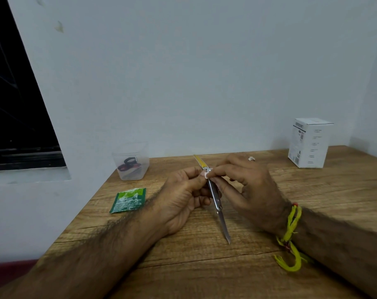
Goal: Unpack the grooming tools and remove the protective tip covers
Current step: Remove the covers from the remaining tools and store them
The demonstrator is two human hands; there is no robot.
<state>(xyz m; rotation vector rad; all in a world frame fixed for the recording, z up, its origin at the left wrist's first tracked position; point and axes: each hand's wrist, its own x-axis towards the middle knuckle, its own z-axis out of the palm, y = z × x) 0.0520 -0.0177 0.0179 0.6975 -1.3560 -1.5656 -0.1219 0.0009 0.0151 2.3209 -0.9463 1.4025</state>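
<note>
Yellow wrist thread (291,236) nearest, at 5 o'clock; over mid-bench (204,266), left hand (183,197) and right hand (245,186) each pinch the steel grooming tool (215,199), both grips pressed onto it; best to steady the shaft and slide the cover off along its axis.

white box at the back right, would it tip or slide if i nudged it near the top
The white box stands upright on its small end on the wooden table, taller than wide, so a nudge near the top would likely tip it rather than slide it. It looks like thin printed cardboard, so it is probably light. What is inside cannot be seen, so its weight is uncertain.
</note>
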